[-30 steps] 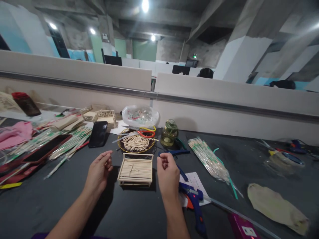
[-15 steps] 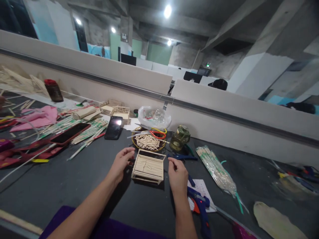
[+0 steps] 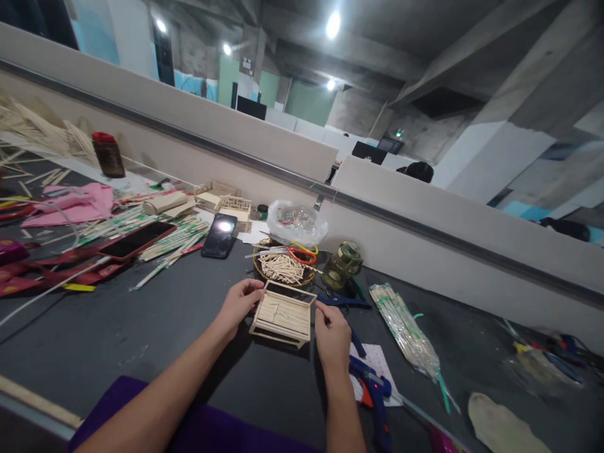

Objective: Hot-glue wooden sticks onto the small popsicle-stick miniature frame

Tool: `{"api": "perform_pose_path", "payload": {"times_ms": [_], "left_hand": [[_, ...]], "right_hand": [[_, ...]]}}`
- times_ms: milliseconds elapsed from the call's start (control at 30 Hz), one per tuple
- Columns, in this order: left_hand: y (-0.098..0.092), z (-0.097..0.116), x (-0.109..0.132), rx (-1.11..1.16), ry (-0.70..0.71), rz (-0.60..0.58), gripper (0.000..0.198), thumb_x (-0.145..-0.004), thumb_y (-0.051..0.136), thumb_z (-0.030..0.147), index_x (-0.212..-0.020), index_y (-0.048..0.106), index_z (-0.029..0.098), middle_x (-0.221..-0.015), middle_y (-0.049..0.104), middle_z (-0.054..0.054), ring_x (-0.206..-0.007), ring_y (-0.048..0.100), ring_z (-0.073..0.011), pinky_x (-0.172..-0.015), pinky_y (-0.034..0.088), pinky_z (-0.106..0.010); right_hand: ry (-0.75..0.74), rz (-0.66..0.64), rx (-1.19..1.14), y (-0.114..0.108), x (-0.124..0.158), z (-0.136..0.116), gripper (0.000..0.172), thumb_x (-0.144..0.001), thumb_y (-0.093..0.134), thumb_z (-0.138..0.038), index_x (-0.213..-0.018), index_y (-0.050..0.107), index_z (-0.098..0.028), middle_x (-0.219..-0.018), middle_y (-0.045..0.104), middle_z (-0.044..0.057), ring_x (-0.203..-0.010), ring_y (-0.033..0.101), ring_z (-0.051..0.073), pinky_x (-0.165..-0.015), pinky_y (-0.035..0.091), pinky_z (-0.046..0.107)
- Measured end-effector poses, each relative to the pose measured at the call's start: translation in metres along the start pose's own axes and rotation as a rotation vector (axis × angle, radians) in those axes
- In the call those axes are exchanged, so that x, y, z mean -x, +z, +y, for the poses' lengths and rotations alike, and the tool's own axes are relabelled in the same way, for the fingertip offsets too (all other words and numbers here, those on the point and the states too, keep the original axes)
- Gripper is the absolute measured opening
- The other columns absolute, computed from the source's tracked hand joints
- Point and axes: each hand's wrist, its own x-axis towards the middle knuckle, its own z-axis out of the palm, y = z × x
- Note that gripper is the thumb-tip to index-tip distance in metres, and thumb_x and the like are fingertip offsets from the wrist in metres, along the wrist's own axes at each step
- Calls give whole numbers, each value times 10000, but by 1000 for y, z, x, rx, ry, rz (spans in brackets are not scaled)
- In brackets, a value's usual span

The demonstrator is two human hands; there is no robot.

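Observation:
A small bed-like model made of wooden sticks (image 3: 283, 313) stands on the dark table (image 3: 141, 327) in front of me. My left hand (image 3: 238, 303) pinches its left rear corner with curled fingers. My right hand (image 3: 331, 331) has its fingers closed on the model's right edge. Just behind the model sits a round dish of short cut sticks (image 3: 282, 268) with red-handled scissors (image 3: 293, 253) lying across it.
A blue glue gun (image 3: 375, 402) lies by my right wrist on a paper sheet. A bag of skewers (image 3: 406, 330), a green glass jar (image 3: 343, 264), a black phone (image 3: 219, 235), a plastic bag (image 3: 296, 221), stick bundles and pink cloth (image 3: 75, 207) crowd the left.
Both hands have moved in from beside the model and closed on its two sides. The view has tilted and shifted leftward.

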Motion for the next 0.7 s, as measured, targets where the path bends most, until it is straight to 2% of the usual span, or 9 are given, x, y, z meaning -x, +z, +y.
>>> {"api": "perform_pose_path", "payload": {"times_ms": [200,300,400,500,600,700], "left_hand": [[-1,-2,-2,4,14,-8,292,-554,745,321,-771,656,147,-708,649,-28,-603,564,-142,-526,380,-233],[-2,-4,-3,-12,5,-7,317,-560,745,326,-802,658,141,-719,647,-32,-603,557,-139,-513,389,-228],[-3,-3,-2,-30,-3,-1,320,-567,731,305,-829,658,137,-717,637,-30,-585,543,-132,-488,399,-224],[-3,-2,-1,-46,0,3,309,-565,716,279,-835,656,143,-693,617,-16,-558,532,-125,-462,396,-217],[-4,-1,-1,-66,-2,-11,304,-543,717,257,-821,658,150,-661,598,-2,-546,528,-125,-445,387,-210],[-7,3,-1,-62,34,16,311,-541,728,273,-821,668,152,-644,587,7,-534,510,-118,-437,369,-205]], "right_hand": [[-14,-2,-10,0,0,1,365,-852,427,-264,-972,754,-155,-908,719,93,-827,651,202,-771,467,287],[42,-11,16,0,0,1,363,-842,419,-269,-949,748,-157,-936,733,102,-848,665,224,-765,471,303],[104,-74,46,-3,0,-1,342,-841,417,-278,-919,736,-182,-829,742,77,-742,672,223,-676,467,293],[80,-116,69,-6,1,-5,317,-844,418,-290,-810,725,-217,-697,716,40,-641,648,209,-598,436,274],[64,-72,125,-11,1,-9,302,-856,428,-304,-769,707,-227,-676,698,33,-613,625,202,-560,402,265],[20,-40,89,-14,3,-16,270,-874,462,-325,-800,697,-214,-736,688,36,-636,607,186,-590,406,258]]}}
